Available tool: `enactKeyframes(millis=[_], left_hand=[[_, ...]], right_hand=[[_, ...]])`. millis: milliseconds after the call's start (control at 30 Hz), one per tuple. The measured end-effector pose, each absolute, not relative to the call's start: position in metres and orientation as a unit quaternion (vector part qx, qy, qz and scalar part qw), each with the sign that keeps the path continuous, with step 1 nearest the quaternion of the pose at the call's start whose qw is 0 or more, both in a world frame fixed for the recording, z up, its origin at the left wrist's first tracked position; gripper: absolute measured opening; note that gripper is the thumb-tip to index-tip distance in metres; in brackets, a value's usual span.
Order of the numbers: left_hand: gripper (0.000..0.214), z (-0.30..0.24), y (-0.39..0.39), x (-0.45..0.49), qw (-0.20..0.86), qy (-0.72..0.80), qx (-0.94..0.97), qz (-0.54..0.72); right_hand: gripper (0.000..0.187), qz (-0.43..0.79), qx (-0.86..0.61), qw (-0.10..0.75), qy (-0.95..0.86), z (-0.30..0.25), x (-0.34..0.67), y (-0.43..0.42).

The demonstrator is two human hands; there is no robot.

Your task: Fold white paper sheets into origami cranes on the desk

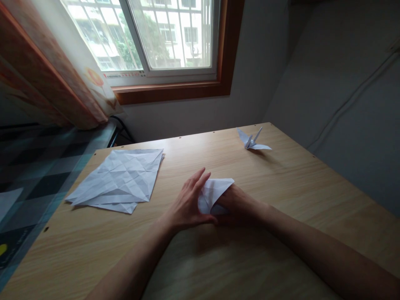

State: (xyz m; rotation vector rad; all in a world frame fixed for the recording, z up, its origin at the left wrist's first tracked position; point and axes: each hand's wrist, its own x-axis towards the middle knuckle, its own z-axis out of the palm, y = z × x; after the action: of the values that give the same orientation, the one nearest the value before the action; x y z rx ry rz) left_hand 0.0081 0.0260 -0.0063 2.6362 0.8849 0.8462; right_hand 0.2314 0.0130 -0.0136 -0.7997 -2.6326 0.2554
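Observation:
A partly folded sheet of white paper (214, 192) is held between my hands, just above or on the wooden table. My left hand (190, 204) curves round the paper's left side, fingers at the far edge and thumb along the near edge. From the right, my right hand (234, 204) grips the same paper, its fingers mostly hidden behind a raised flap. One pointed corner of the paper sticks up over the right hand. Beyond the hands stands a finished white paper crane (252, 141), its wings spread.
Several creased white paper sheets (125, 175) lie stacked on the left of the wooden table (300, 191). A checked cloth (56, 166) covers a lower surface farther left. Behind are a barred window (178, 37) and a curtain (56, 62); a wall stands along the right.

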Motion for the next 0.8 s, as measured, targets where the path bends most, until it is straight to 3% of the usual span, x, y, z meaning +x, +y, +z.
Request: enactKeyframes(millis=[67, 233, 633, 800], left_hand=[[0.116, -0.007, 0.027, 0.008, 0.136, 0.314, 0.903, 0.258], [0.098, -0.006, 0.025, 0.013, 0.119, 0.343, 0.908, 0.207], [0.067, -0.005, 0.021, 0.019, 0.05, 0.411, 0.886, 0.209], [0.061, -0.004, 0.02, 0.019, 0.034, 0.419, 0.883, 0.21]], right_hand=[[0.053, 0.097, -0.277, 0.197, -0.936, -0.017, 0.235, 0.014], [0.05, 0.125, -0.273, 0.201, -0.933, -0.015, 0.237, 0.012], [0.036, 0.176, -0.329, 0.221, -0.901, -0.004, 0.238, 0.004], [0.028, 0.142, -0.364, 0.238, -0.889, -0.004, 0.237, 0.002]])
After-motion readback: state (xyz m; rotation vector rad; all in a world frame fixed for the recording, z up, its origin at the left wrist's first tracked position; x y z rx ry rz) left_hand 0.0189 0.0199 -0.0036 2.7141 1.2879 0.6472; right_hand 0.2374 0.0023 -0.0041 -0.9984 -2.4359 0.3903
